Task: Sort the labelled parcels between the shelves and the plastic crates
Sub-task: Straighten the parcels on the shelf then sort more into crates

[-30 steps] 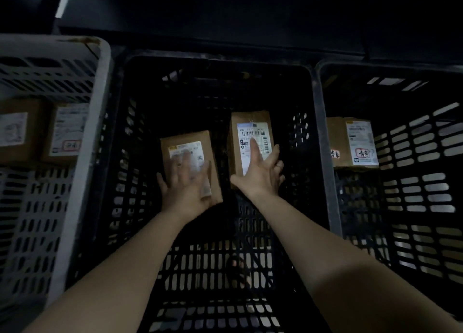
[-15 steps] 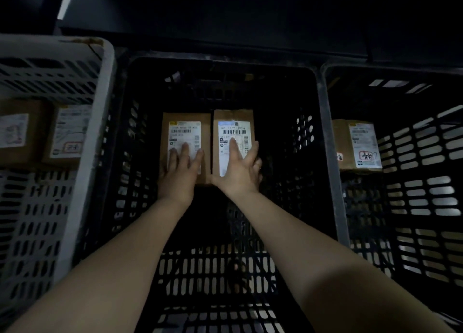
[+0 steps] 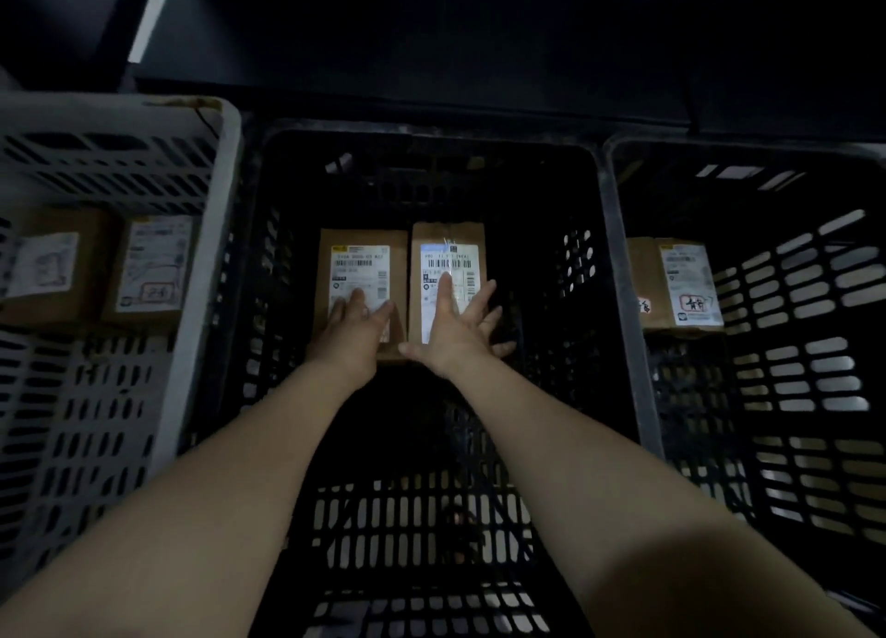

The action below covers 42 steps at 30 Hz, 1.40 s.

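Observation:
Two brown labelled parcels lie side by side on the floor of the middle black crate. My left hand rests flat on the near end of the left parcel, fingers together on its label. My right hand lies with fingers spread over the near end of the right parcel, index finger on its label. Neither hand grips a parcel; both press from above. The parcels touch each other along their long sides.
A grey crate on the left holds two labelled parcels. A black crate on the right holds one labelled parcel against its left wall. A dark shelf edge runs behind the crates.
Both parcels slid farther back in the middle crate and came together, straightened side by side. My hands followed, and the right fingers have spread wider.

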{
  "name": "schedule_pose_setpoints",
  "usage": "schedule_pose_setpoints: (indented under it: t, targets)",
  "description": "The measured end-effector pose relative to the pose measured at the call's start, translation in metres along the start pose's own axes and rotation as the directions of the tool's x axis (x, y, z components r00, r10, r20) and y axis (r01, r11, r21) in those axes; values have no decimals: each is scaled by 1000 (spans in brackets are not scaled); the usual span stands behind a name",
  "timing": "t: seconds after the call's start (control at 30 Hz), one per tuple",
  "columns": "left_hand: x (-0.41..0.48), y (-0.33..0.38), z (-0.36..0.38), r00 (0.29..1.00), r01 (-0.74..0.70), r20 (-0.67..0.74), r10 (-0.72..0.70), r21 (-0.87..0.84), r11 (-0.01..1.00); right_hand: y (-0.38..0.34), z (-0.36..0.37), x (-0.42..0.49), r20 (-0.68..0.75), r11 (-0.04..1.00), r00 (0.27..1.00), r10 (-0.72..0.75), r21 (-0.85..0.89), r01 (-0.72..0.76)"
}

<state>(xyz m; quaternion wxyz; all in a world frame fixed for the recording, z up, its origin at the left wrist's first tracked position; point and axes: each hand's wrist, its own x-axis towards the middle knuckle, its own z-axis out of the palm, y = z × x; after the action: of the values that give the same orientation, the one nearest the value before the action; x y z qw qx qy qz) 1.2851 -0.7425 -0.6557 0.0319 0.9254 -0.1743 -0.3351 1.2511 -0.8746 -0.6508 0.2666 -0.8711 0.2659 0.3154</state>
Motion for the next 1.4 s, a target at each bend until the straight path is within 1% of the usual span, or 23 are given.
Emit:
schedule_pose_setpoints:
  t: [0.07, 0.17, 0.27, 0.37, 0.47, 0.57, 0.7, 0.8, 0.87, 0.93, 1.03, 1.1, 1.17, 1.2, 1.27, 1.4]
  targets:
    - [-11, 4, -14, 999, -34, -31, 35, 34, 999, 3, -15, -11, 16, 996, 1000, -27, -84, 28]
    - [-43, 8, -34, 987, -75, -127, 99, 183, 980, 8, -35, -42, -57, 950, 987, -148, -287, 126]
    - [-87, 10, -60, 973, -80, -188, 132, 261, 962, 4, -51, -86, -116, 890, 959, -257, -414, 189]
    - [-140, 7, -98, 934, -62, -319, 161, 301, 952, -20, -69, -132, -150, 798, 895, -420, -531, 286]
    - [-202, -8, -133, 897, -10, -418, 143, 305, 952, -54, -87, -183, -164, 702, 793, -586, -592, 396]
    - [-273, -28, -153, 854, 88, -515, 78, 289, 953, -79, -97, -236, -156, 586, 663, -732, -640, 497]
    - [-391, -52, -156, 759, 229, -650, -44, 202, 952, -109, -96, -318, -152, 435, 461, -875, -665, 607]
    - [-494, -68, -147, 671, 352, -724, -163, 117, 929, -141, -80, -396, -112, 271, 269, -956, -681, 680]
    - [-568, -79, -141, 605, 450, -761, -236, 83, 889, -167, -62, -456, -67, 144, 135, -989, -680, 719]
    - [-646, -90, -132, 525, 546, -795, -303, 42, 837, -192, -39, -521, -21, 4, -14, -1000, -682, 731]
    - [-766, -106, -114, 371, 676, -830, -417, -66, 734, -224, -2, -624, 28, -196, -235, -972, -654, 731]
    - [-842, -116, -99, 265, 754, -841, -472, -124, 645, -240, 24, -692, 52, -319, -366, -929, -613, 723]
    - [-912, -124, -79, 172, 809, -841, -513, -177, 561, -252, 52, -756, 72, -431, -481, -874, -574, 696]
    - [-945, -128, -68, 130, 828, -837, -531, -204, 522, -256, 68, -787, 85, -480, -529, -844, -558, 676]
    - [-1004, -134, -44, 68, 852, -828, -557, -242, 464, -263, 104, -844, 106, -551, -598, -794, -541, 635]
    - [-1097, -148, -1, 11, 882, -781, -625, -288, 374, -270, 177, -938, 131, -633, -657, -742, -459, 623]
